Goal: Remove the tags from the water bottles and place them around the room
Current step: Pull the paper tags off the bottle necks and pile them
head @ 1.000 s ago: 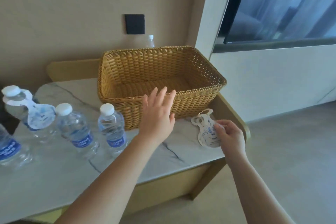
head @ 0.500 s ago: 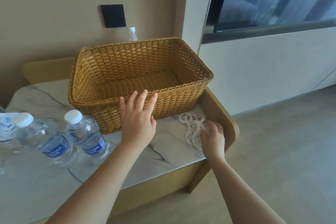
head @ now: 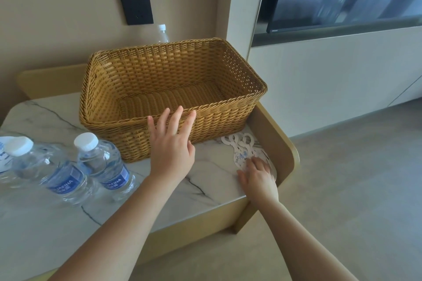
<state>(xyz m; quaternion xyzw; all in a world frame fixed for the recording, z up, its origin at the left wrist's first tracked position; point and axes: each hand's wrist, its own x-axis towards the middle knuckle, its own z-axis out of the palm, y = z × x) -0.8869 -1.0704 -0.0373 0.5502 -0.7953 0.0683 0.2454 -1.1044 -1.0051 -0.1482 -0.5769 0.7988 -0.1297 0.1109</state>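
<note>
A woven basket [head: 173, 89] stands on the marble surface [head: 205, 180], and everything else is placed here relative to it. The left hand [head: 171, 148] is held in front of the basket's near wall, fingers [head: 175, 121] straight and spread a little, tips up near the rim; whether they actually touch the wicker cannot be told. It holds nothing.

At the basket's near right corner, between the basket and the raised wooden edge [head: 274, 143] of the surface, lies a small pile of paper tags [head: 242, 150], white with blue print and round neck holes, fanned over one another. The right hand [head: 258, 178] rests on the near end of that pile, palm down, fingers [head: 253, 164] laid fairly flat on the top tag and only slightly bent; they press rather than pinch.

In front of the basket's left half stand two water bottles with white caps and blue labels: one bottle [head: 102, 164] just beside the basket's near wall, the second bottle [head: 45, 173] to its left. Further left, at the frame's edge, a tagged bottle [head: 3, 153] is partly visible. Behind the basket, against the wall, the neck of another bottle [head: 162, 34] shows above the rim, below a dark wall plate [head: 136, 9].
</note>
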